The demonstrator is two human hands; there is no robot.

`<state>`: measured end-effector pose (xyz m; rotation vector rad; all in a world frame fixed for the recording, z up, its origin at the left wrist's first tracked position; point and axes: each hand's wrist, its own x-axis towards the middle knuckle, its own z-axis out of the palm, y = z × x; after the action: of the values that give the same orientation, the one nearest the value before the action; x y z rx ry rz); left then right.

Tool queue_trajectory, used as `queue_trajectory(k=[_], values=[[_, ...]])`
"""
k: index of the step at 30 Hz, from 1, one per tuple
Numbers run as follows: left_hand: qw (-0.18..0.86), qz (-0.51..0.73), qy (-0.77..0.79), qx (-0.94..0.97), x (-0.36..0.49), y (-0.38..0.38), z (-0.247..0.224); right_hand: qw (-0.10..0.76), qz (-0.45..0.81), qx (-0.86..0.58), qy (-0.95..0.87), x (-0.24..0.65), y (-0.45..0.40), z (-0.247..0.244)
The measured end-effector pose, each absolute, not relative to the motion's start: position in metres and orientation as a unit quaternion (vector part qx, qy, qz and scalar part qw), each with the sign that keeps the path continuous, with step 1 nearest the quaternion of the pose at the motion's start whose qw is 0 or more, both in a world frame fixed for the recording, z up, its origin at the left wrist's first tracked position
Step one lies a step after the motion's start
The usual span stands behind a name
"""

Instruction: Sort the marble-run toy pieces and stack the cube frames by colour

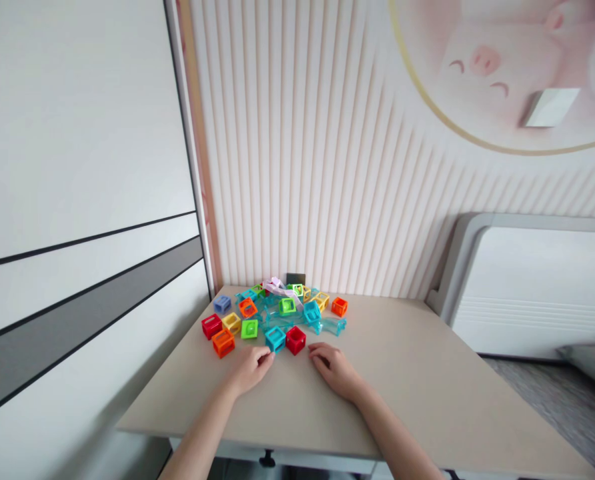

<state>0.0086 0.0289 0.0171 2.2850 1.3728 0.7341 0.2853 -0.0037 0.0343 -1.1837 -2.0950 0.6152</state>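
Observation:
Both hands rest on the beige table just in front of a pile of colourful hollow plastic blocks. My left hand (pixel 251 369) is loosely curled with nothing visible in it, close to a blue block (pixel 275 339). To the right, my right hand (pixel 334 369) lies with its fingers bent and pressed together, nothing showing in them, near a red block (pixel 296 340). An orange block (pixel 223 343) and a green block (pixel 249 329) sit left of the blue one. Clear teal track pieces (pixel 333 325) lie among the blocks, with a pale purple piece (pixel 277 288) on top.
The table (pixel 407 387) meets a white cabinet (pixel 77 167) on the left and a ribbed wall (pixel 297 147) behind. A small dark box (pixel 296 279) stands at the wall. A bed headboard (pixel 537 287) is beyond the table's right edge.

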Motion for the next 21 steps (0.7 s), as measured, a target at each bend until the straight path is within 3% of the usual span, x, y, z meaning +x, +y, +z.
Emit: queue_trajectory(k=[12, 21], values=[[0.196, 0.25, 0.473, 0.822, 0.005, 0.036, 0.011, 0.339, 0.232, -0.443, -0.797, 0.288, 0.003, 0.023], [0.107, 0.261, 0.433, 0.856, 0.006, 0.032, 0.014, 0.35, 0.205, -0.423, -0.81, 0.288, 0.004, 0.025]])
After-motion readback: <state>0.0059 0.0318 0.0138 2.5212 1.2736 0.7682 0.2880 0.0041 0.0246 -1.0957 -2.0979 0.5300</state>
